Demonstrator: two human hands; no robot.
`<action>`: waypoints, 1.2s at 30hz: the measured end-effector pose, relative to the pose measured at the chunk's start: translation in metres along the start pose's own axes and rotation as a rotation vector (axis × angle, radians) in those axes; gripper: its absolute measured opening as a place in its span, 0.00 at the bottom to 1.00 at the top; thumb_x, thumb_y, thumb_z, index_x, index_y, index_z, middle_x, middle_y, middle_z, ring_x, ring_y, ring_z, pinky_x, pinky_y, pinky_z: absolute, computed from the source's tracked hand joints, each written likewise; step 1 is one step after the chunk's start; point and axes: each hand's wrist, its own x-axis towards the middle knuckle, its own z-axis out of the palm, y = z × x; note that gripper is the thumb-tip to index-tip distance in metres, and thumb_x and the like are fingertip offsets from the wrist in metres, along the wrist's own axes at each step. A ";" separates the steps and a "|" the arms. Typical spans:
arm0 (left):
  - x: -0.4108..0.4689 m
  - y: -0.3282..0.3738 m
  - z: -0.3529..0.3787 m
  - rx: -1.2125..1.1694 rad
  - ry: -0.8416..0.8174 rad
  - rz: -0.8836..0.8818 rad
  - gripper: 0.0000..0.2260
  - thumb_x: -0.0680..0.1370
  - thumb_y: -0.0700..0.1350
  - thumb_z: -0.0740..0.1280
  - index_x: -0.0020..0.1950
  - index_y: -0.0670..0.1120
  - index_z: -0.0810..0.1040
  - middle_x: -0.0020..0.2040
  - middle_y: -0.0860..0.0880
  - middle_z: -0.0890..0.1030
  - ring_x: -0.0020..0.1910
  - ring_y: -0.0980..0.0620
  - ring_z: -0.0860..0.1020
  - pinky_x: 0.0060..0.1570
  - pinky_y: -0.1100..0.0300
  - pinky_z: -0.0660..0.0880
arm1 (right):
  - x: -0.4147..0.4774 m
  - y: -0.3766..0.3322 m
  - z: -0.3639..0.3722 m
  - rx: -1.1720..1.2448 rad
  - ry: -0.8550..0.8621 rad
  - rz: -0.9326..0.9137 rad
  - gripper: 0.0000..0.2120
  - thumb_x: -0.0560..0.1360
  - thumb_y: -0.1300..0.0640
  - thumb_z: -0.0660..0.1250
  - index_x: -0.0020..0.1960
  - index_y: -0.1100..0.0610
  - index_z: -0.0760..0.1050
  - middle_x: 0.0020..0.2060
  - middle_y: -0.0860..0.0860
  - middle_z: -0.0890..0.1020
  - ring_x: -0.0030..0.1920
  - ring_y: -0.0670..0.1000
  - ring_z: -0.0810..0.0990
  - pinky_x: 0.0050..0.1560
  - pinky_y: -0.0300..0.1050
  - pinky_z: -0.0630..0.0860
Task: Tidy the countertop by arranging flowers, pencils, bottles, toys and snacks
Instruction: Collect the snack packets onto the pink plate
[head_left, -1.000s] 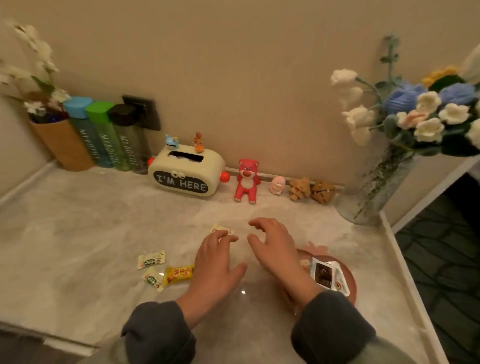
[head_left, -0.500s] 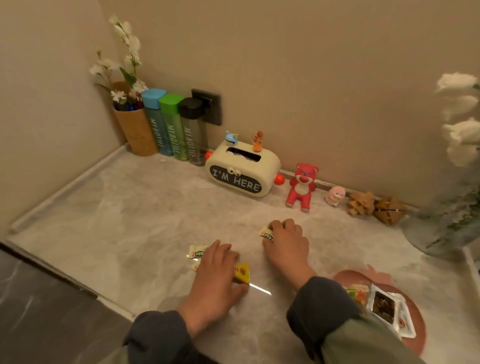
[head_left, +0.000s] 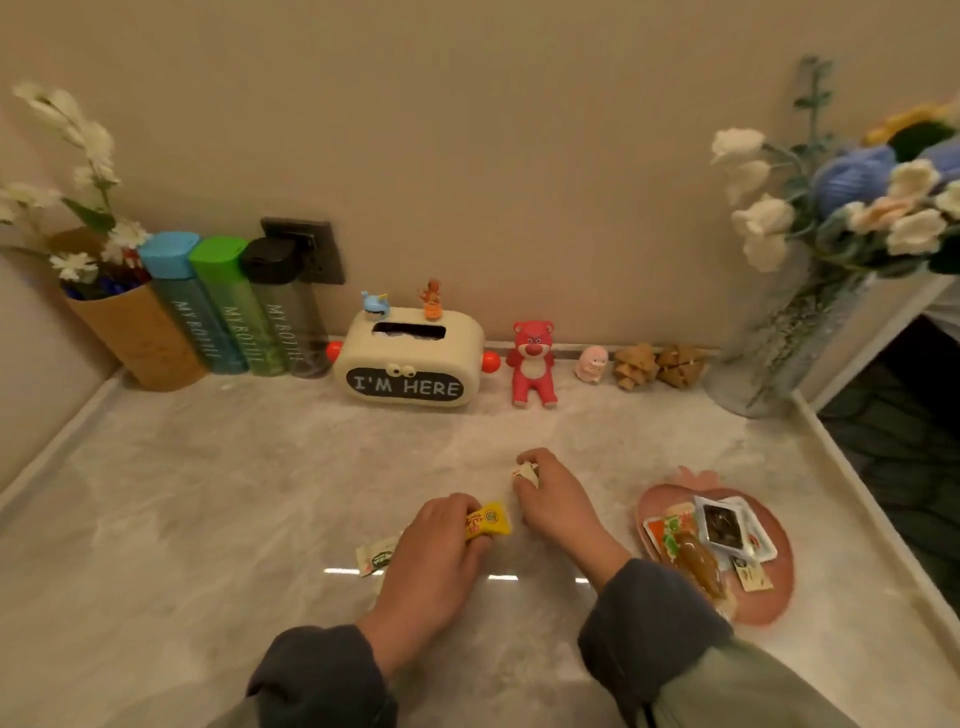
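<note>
My left hand pinches a yellow snack packet just above the marble countertop. A white snack packet lies at that hand's left side, partly under it. My right hand has its fingers curled round a small white snack packet. To the right, a pink fruit-shaped plate holds several snack packets. Along the wall stand three bottles, a red bear toy, a small pink toy and two wooden puzzle toys.
A brown cup with pencils and white flowers stands in the back left corner. A cream tissue box reading "I'M HERE" sits mid-back. A glass vase of flowers fills the back right corner. The counter's right edge drops to the floor.
My left hand has closed on the yellow packet and lifted it. My right hand has curled round the small white packet. The view has swung back to the right.
</note>
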 end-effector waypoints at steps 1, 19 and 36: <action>0.003 0.003 -0.002 -0.032 -0.007 0.014 0.09 0.78 0.53 0.63 0.56 0.56 0.67 0.49 0.57 0.74 0.49 0.57 0.73 0.44 0.61 0.68 | -0.007 0.000 -0.003 0.052 0.050 0.002 0.14 0.79 0.55 0.61 0.64 0.51 0.70 0.56 0.55 0.80 0.53 0.59 0.81 0.55 0.55 0.77; 0.012 0.141 0.073 -0.329 -0.185 0.270 0.16 0.77 0.51 0.63 0.61 0.64 0.63 0.52 0.69 0.72 0.49 0.68 0.73 0.44 0.74 0.69 | -0.105 0.110 -0.121 0.204 0.625 0.227 0.08 0.77 0.56 0.64 0.53 0.45 0.73 0.46 0.45 0.80 0.45 0.45 0.80 0.45 0.45 0.78; 0.032 0.202 0.139 0.136 0.136 0.170 0.17 0.73 0.57 0.66 0.61 0.59 0.74 0.57 0.57 0.76 0.58 0.53 0.70 0.60 0.60 0.61 | -0.091 0.169 -0.177 0.281 0.362 0.058 0.12 0.74 0.63 0.64 0.47 0.45 0.78 0.45 0.43 0.81 0.48 0.44 0.80 0.50 0.46 0.79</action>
